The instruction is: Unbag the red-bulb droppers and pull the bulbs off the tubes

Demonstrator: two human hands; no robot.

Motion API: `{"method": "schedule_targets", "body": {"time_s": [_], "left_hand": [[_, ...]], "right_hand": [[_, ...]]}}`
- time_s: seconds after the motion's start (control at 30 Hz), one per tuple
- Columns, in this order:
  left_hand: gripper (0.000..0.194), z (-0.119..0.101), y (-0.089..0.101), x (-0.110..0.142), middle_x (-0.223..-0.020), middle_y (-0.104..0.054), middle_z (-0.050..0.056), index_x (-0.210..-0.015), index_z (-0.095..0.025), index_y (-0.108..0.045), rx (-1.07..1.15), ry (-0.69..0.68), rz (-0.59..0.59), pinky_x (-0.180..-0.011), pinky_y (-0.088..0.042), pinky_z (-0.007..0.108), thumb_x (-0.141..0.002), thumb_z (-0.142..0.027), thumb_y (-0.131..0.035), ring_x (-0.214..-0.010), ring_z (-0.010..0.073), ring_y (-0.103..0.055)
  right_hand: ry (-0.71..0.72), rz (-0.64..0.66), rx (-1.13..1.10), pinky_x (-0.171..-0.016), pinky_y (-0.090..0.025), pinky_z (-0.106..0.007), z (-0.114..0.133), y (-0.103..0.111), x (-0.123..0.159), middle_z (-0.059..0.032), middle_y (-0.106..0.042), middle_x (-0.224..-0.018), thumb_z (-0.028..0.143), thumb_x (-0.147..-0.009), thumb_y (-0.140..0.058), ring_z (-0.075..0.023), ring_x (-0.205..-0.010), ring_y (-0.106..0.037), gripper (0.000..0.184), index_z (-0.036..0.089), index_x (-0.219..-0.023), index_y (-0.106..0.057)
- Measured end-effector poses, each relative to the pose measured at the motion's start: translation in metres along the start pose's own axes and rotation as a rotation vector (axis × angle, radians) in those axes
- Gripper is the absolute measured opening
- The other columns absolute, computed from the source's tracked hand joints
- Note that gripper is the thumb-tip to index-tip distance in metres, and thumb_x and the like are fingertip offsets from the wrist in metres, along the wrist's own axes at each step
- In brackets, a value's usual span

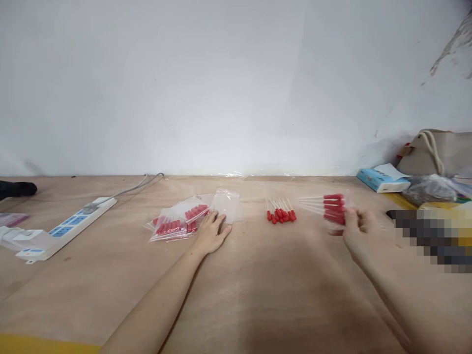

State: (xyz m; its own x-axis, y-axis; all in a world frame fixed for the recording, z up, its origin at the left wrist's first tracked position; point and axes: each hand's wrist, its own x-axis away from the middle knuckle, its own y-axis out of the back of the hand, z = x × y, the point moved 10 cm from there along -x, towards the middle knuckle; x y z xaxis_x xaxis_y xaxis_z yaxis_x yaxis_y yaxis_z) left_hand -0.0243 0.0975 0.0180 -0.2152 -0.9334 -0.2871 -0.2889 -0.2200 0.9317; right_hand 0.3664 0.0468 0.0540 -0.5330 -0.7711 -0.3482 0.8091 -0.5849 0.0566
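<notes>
My left hand [212,233] lies with its fingers spread on small clear zip bags, at the right edge of a pile of filled bags [173,221]. Under its fingertips and beyond them are flat, clear bags [226,204] with nothing visible inside. A bag of thin white sticks with thick red ends [334,209] is pinched at its right edge by my right hand [356,226], slightly blurred. Between the hands sits a loose bunch of the same red-ended sticks [282,211], red ends toward me.
On the left lies a white power strip [70,228] with a grey cable running to the wall. To the right are a blue tissue pack [383,178], a clear plastic bag [427,189] and a beige bag [427,152]. A dark object [18,189] shows at the left edge.
</notes>
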Motion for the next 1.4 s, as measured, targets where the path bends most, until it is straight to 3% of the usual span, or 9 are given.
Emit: {"method": "schedule_targets", "body": {"time_s": [0.17, 0.33, 0.4, 0.5, 0.6, 0.73, 0.93, 1.17, 1.4], "left_hand": [[0.049, 0.021, 0.010, 0.000, -0.127, -0.045, 0.012, -0.117, -0.018, -0.052, -0.005, -0.011, -0.043, -0.100, -0.032, 0.046, -0.083, -0.051, -0.039, -0.120, 0.0278, -0.039], [0.036, 0.000, 0.032, 0.008, -0.116, -0.053, 0.010, -0.108, -0.017, -0.057, 0.108, -0.100, -0.205, -0.099, -0.035, 0.044, -0.086, -0.040, -0.040, -0.115, 0.0238, -0.044], [0.033, -0.029, 0.034, 0.016, -0.115, -0.053, 0.009, -0.109, -0.018, -0.056, 0.214, -0.205, -0.200, -0.099, -0.036, 0.041, -0.087, -0.035, -0.039, -0.114, 0.0209, -0.045], [0.035, -0.076, 0.021, 0.029, -0.123, -0.049, 0.007, -0.120, -0.022, -0.049, 0.348, -0.354, -0.034, -0.098, -0.038, 0.035, -0.087, -0.033, -0.041, -0.116, 0.0178, -0.044], [0.042, -0.103, 0.010, 0.039, -0.129, -0.046, 0.006, -0.124, -0.024, -0.044, 0.397, -0.438, 0.063, -0.098, -0.039, 0.034, -0.084, -0.034, -0.047, -0.117, 0.0186, -0.045], [0.043, -0.107, 0.007, 0.037, -0.127, -0.048, 0.006, -0.125, -0.024, -0.043, 0.441, -0.428, 0.109, -0.096, -0.040, 0.034, -0.083, -0.034, -0.048, -0.113, 0.0187, -0.047], [0.035, -0.105, 0.008, 0.025, -0.111, -0.058, 0.006, -0.121, -0.024, -0.049, 0.417, -0.357, 0.082, -0.088, -0.044, 0.033, -0.087, -0.028, -0.041, -0.101, 0.0177, -0.054], [0.038, -0.130, 0.010, 0.028, -0.119, -0.052, 0.004, -0.113, -0.029, -0.057, 0.276, -0.601, 0.017, -0.082, -0.047, 0.030, -0.085, -0.011, -0.037, -0.098, 0.0145, -0.055], [0.024, -0.140, 0.021, 0.041, -0.099, -0.065, 0.002, -0.096, -0.022, -0.063, 0.205, -0.791, -0.129, -0.076, -0.049, 0.024, -0.088, -0.022, -0.041, -0.089, 0.0123, -0.060]], "right_hand": [[-0.603, 0.333, -0.362, -0.042, -0.049, -0.022, -0.028, -0.100, 0.077, -0.0012, -0.059, -0.068, 0.032, -0.069, -0.060, -0.0109, -0.054, -0.056, 0.019, 0.015, -0.075, -0.055], [-0.791, 0.562, -0.374, -0.044, -0.051, -0.022, -0.037, -0.150, 0.126, -0.0051, -0.064, -0.079, 0.026, -0.079, -0.052, -0.0111, -0.060, -0.058, 0.013, 0.014, -0.078, -0.057], [-0.775, 0.646, -0.359, -0.048, -0.053, -0.024, -0.036, -0.155, 0.129, -0.0056, -0.064, -0.081, 0.031, -0.081, -0.052, -0.0118, -0.062, -0.060, 0.018, 0.014, -0.082, -0.058], [-0.750, 0.788, -0.320, -0.053, -0.052, -0.022, -0.034, -0.155, 0.132, -0.0060, -0.065, -0.080, 0.039, -0.077, -0.057, -0.0112, -0.062, -0.061, 0.028, 0.014, -0.087, -0.060], [-0.732, 0.865, -0.280, -0.057, -0.051, -0.019, -0.033, -0.152, 0.133, -0.0040, -0.064, -0.074, 0.031, -0.068, -0.067, -0.0085, -0.062, -0.060, 0.025, 0.012, -0.082, -0.062], [-0.738, 0.850, -0.253, -0.057, -0.051, -0.019, -0.034, -0.150, 0.133, -0.0015, -0.063, -0.070, 0.019, -0.063, -0.067, -0.0078, -0.060, -0.059, 0.022, 0.012, -0.083, -0.062], [-0.704, 0.876, -0.239, -0.058, -0.051, -0.023, -0.031, -0.152, 0.134, 0.0005, -0.064, -0.069, 0.019, -0.065, -0.064, -0.0095, -0.060, -0.060, 0.041, 0.014, -0.104, -0.051], [-0.616, 0.925, -0.292, -0.053, -0.046, -0.021, -0.020, -0.157, 0.135, 0.0076, -0.061, -0.056, 0.023, -0.055, -0.072, -0.0072, -0.049, -0.054, 0.056, 0.016, -0.102, -0.042], [-0.559, 0.961, -0.255, -0.048, -0.040, -0.020, -0.019, -0.161, 0.139, 0.0062, -0.061, -0.052, 0.027, -0.050, -0.075, -0.0085, -0.045, -0.052, 0.056, 0.017, -0.094, -0.042]]}}
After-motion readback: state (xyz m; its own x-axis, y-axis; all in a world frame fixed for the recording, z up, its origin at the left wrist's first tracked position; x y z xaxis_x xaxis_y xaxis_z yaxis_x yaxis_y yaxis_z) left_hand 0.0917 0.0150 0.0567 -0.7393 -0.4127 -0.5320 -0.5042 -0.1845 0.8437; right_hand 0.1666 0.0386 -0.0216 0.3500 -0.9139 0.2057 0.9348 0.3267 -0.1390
